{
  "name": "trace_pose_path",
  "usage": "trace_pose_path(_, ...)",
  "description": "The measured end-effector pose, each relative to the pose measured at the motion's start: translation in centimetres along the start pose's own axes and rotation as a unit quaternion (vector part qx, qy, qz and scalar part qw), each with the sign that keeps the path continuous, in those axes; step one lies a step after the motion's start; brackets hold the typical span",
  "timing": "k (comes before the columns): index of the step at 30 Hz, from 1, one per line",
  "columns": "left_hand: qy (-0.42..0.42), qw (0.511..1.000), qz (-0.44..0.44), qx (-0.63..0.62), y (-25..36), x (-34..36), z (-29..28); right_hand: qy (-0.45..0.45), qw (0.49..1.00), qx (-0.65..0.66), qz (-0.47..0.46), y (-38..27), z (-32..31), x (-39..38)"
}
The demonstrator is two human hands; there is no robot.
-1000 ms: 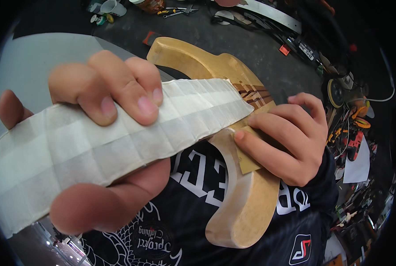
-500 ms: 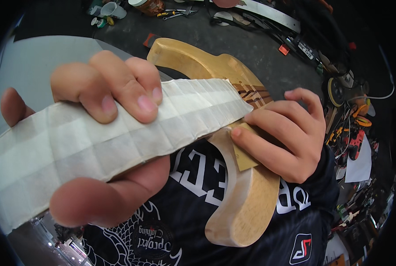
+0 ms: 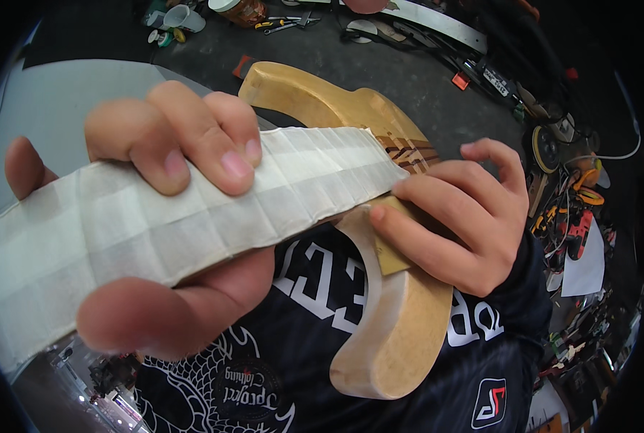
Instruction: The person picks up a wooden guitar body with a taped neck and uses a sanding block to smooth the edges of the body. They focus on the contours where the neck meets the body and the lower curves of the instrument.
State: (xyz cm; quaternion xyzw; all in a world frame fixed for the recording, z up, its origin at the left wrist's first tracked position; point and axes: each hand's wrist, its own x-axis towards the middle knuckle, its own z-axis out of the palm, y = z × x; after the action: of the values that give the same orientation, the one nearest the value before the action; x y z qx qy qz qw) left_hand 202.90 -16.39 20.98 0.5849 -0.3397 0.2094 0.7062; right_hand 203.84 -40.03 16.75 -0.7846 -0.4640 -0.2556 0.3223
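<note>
An electric guitar's neck, its fingerboard covered in strips of white masking tape point(image 3: 300, 169), runs from the lower left toward the middle. My left hand point(image 3: 195, 141) is wrapped round this neck, several fingers over the tape and the thumb along the near edge. Two curved horns of the bare pale wood guitar body point(image 3: 397, 339) show on either side of the neck's end. A folded piece of tan sandpaper point(image 3: 390, 251) lies against the near horn beside the neck joint. My right hand point(image 3: 473, 216) presses it there with its fingers; its thumb is hidden.
Behind the guitar is a dark work surface point(image 3: 213, 68) with a clear plastic cup point(image 3: 185, 18), a jar point(image 3: 237, 11) and pliers point(image 3: 293, 24). A light grey panel point(image 3: 62, 94) stands at the left. Tools and cables, among them a red power tool point(image 3: 580, 234), clutter the right side.
My right hand and the sandpaper have shifted slightly left and up along the wood. The guitar and my left hand have moved up a little; both grips stay the same.
</note>
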Motion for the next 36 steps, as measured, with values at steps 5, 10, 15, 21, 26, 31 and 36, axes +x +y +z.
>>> trace_pose_path(5, 0.011, 1.000, 0.006, -0.002, 0.0, -0.1, 0.3, 0.019, 1.000, -0.007, -0.014, 0.1, 0.4, 0.2)
trace_pose_path(10, 0.017, 1.000, 0.000, 0.002, 0.1, -0.2, 0.5, 0.011, 0.999, -0.031, -0.010, -0.2, 0.1, -0.5)
trace_pose_path(15, 0.015, 1.000, 0.007, -0.015, -0.3, -0.2, 0.2, 0.031, 0.999, -0.024, -0.013, -0.1, 0.7, -0.1)
trace_pose_path(21, 0.021, 1.000, 0.004, -0.013, 0.2, -0.3, 0.7, 0.026, 0.999, -0.034, -0.015, -0.2, 0.1, 0.0)
trace_pose_path(26, 0.011, 1.000, 0.012, -0.019, -0.7, -0.2, 0.3, 0.018, 0.999, -0.032, 0.006, -0.4, 0.2, -0.5)
trace_pose_path(31, 0.012, 1.000, 0.002, -0.016, -0.3, -0.1, 0.4, 0.025, 0.999, -0.022, 0.001, -0.1, 0.5, 0.0)
trace_pose_path(36, 0.004, 1.000, 0.004, -0.007, 0.1, 0.1, 0.7, 0.004, 1.000, -0.017, 0.007, -0.5, -0.6, -0.6)
